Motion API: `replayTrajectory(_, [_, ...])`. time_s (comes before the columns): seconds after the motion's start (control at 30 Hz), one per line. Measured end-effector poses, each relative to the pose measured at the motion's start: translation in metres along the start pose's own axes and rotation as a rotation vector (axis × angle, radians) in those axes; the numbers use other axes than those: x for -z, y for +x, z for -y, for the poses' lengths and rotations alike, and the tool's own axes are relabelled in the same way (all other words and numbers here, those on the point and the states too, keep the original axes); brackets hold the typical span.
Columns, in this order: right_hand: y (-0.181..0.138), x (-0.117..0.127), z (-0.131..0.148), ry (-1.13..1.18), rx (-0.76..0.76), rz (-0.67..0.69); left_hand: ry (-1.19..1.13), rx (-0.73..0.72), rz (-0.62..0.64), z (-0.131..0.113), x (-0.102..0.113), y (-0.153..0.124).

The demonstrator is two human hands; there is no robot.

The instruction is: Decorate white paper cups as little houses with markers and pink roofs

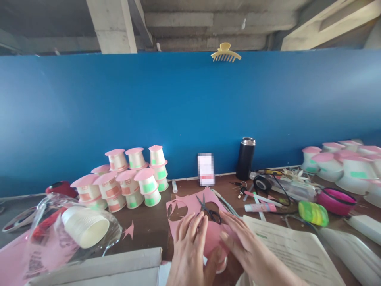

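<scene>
A round pink paper piece (pixel 212 238) lies between my hands, over what looks like a white paper cup (pixel 222 265), mostly hidden. My left hand (pixel 190 248) is against the left of the paper, fingers extended and thumb toward its lower edge. On the other side, my right hand (pixel 248 246) has its thumb on the paper and its fingers along the far edge. Just beyond my fingertips, dark-handled scissors (pixel 205 208) rest with blades parted on a pink sheet (pixel 190 202) that has round cut-outs.
Stacked cups with pink paper tops (pixel 145 186) stand left; more capped cups (pixel 355 165) stand far right. Bagged white cups (pixel 86 226) lie near a box (pixel 98 270). A black bottle (pixel 245 159), glue tube (pixel 260 207) and printed papers (pixel 294 246) are on the right.
</scene>
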State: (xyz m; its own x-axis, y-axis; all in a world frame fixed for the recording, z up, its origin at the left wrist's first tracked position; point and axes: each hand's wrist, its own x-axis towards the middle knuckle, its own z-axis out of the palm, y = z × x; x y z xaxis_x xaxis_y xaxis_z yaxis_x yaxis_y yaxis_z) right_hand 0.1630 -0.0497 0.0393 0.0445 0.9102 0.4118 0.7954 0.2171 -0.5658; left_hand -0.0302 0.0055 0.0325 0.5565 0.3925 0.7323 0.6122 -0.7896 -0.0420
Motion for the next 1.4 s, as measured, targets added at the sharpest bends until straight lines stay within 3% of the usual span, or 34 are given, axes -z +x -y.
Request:
replayTrajectory(0.2, [-0.001, 0.001, -0.001, 0.001, 0.056, 0.006, 0.006, 0.022, 0.027, -0.001, -0.001, 0.0])
replayTrajectory(0.53, [0.0, -0.004, -0.003, -0.04, -0.058, 0.104, -0.03, 0.054, 0.037, 0.0, -0.002, -0.001])
replayTrajectory(0.73, [0.002, -0.001, -0.004, -0.043, 0.108, 0.022, -0.017, 0.054, -0.031, 0.0, -0.004, -0.001])
replayTrajectory(1.07, [0.004, 0.008, 0.01, -0.202, 0.071, 0.219, -0.017, 0.094, -0.063, -0.004, -0.002, 0.005])
replayTrajectory(1.4, [0.001, 0.003, 0.002, -0.239, 0.172, 0.122, -0.035, 0.112, -0.053, -0.005, -0.007, 0.003])
